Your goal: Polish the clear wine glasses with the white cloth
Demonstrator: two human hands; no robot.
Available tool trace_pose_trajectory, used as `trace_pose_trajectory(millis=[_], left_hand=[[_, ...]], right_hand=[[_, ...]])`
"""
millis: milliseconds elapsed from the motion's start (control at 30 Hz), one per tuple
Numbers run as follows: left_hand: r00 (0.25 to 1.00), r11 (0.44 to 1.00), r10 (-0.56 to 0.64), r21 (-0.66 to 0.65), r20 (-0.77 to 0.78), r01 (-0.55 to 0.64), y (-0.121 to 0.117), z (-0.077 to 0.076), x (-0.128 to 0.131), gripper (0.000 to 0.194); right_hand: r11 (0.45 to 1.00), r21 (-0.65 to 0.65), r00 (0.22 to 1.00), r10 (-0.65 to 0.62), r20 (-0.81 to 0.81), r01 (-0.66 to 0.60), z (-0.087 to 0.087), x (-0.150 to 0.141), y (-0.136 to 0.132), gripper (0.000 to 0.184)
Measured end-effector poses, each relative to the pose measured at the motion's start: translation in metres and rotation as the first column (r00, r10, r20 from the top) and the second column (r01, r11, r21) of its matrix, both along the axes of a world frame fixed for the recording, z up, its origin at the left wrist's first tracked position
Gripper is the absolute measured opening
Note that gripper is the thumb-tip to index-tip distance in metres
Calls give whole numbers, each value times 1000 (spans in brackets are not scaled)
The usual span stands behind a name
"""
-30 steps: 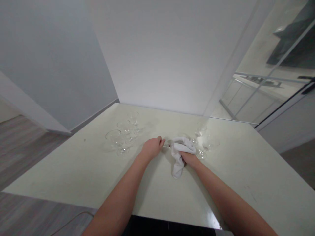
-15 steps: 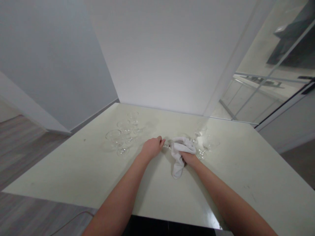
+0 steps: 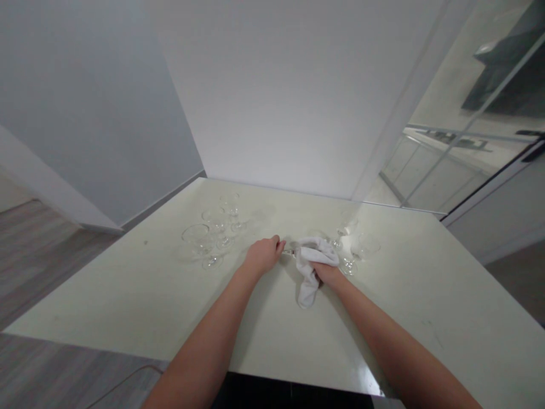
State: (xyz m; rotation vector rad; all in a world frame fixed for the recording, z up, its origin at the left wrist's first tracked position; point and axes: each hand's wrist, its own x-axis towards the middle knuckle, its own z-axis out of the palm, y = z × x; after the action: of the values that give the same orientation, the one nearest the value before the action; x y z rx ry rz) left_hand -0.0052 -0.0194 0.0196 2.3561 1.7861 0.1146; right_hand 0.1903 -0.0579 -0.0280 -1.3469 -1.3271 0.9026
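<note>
My left hand (image 3: 264, 253) is closed around one end of a stemmed glass (image 3: 289, 252), held sideways over the middle of the table. A white cloth (image 3: 315, 253) covers the glass's other end, so its bowl is hidden. My right hand (image 3: 327, 274) grips the cloth against the glass, its fingers mostly covered by the folds. One end of the cloth hangs down toward me. Just right of the cloth, several clear stemmed glasses (image 3: 365, 246) stand or lie; their outlines are faint.
On the left of the white table (image 3: 128, 289) three clear stemmed glasses (image 3: 196, 238) stand upright in a slanting row. A white wall panel (image 3: 281, 113) rises along the far edge. Glass-panelled doors (image 3: 460, 136) are at the right. A thin cable (image 3: 128, 378) lies on the floor, lower left.
Hardly anything differs. Both hands keep their hold on the glass and the cloth, with only a very slight shift of the view.
</note>
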Motion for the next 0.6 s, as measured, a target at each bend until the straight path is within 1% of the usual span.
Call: trace_pose_trajectory(millis=[100, 333, 600], left_hand=[[1000, 1000, 9, 1, -1, -9, 0, 0, 0, 49], [1000, 1000, -9, 9, -10, 9, 1, -2, 0, 49], [1000, 1000, -16, 1, -23, 16, -1, 2, 0, 48]], right_hand=[[1000, -1, 1000, 17, -10, -17, 2, -1, -1, 41], [1000, -6, 999, 30, -12, -30, 13, -4, -4, 41], [999, -9, 999, 33, -26, -33, 14, -5, -6, 43]])
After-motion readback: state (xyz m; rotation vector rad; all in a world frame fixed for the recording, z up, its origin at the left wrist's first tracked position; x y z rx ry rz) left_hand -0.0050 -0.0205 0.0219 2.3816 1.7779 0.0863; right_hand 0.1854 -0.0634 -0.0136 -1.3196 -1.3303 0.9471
